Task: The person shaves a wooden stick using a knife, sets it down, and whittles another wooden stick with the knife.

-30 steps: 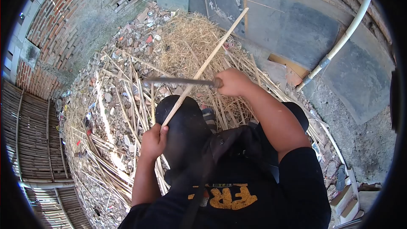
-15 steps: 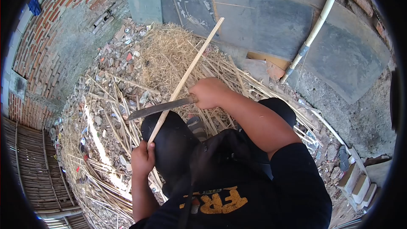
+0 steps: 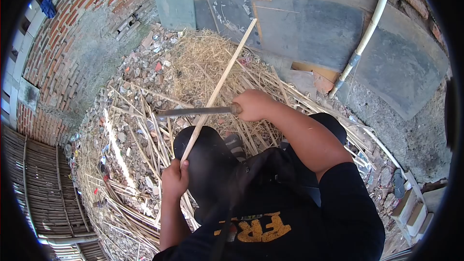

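Note:
My left hand (image 3: pixel 174 179) is closed round the lower end of a long, pale bamboo strip (image 3: pixel 223 78), which slants up and away to the right past my left knee. In my right hand (image 3: pixel 253 105) is the wooden handle of a machete (image 3: pixel 197 111), gripped in a fist. Its dark blade points left and crosses the strip a little above my knee. Whether the edge touches the strip I cannot tell. The blade's tip looks slightly blurred.
A heap of fine shavings (image 3: pixel 200 58) lies ahead of me on rubble. Loose bamboo strips (image 3: pixel 125 208) are scattered at left, with more (image 3: pixel 309 104) at right. Behind stand grey panels (image 3: pixel 309 26) and a white pipe (image 3: pixel 369 31). A brick wall (image 3: pixel 63 58) rises at left.
The machete has swung upward along the strip, its blade now nearly level instead of slanting down to the left. The whole view has shifted slightly to the right.

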Demonstrator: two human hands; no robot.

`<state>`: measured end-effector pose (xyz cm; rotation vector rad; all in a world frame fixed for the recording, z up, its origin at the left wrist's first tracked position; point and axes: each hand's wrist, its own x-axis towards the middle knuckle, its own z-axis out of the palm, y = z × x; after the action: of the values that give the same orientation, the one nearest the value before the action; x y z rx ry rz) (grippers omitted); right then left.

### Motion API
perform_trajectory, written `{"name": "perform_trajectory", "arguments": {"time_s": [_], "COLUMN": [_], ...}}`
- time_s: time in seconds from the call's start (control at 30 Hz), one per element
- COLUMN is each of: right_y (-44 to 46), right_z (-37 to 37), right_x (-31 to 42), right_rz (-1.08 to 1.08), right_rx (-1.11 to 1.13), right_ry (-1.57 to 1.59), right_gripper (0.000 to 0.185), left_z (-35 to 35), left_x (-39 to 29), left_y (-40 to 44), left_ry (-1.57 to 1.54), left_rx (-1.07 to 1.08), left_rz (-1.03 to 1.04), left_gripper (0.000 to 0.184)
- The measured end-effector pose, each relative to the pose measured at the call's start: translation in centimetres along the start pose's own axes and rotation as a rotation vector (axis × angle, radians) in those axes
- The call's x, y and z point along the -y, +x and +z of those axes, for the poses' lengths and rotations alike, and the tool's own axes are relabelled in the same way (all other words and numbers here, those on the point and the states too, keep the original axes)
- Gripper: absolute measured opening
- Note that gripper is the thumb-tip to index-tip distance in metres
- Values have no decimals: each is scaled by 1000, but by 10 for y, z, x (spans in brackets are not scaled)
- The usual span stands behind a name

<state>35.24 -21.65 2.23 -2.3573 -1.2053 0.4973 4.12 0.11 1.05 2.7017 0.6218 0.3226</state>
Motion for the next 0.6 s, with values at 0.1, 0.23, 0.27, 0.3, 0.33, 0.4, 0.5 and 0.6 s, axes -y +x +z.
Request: {"name": "perform_trajectory", "arguments": {"time_s": [0.1,0.23,0.27,0.3,0.33,0.4,0.5,0.6], "right_y": [-3,29,31,29,28,26,13,-4], "right_z": [-2,2,3,1,2,5,5,-5], "right_x": [16,-33,-42,-45,-47,-42,-23,6], "right_rz": [-80,67,66,67,69,110,64,-24], "right_rx": [34,-14,-34,-53,-70,-66,-63,-19], "right_ry": [-144,106,121,140,161,175,116,-47], "right_gripper": [24,22,22,23,23,22,22,22], "left_z": [-3,-3,-3,-3,-4,-4,-2,0], "left_x": [-3,-2,-3,0,1,3,0,1], "left_y": [1,-3,-1,0,0,0,0,2], "left_ry": [-20,-12,-5,27,17,-2,-15,8], "left_rx": [-6,-16,-14,-4,0,15,-5,0], "left_rz": [1,-38,-48,-43,-39,-31,-19,-2], "left_gripper": [43,43,44,44,44,44,44,42]}}
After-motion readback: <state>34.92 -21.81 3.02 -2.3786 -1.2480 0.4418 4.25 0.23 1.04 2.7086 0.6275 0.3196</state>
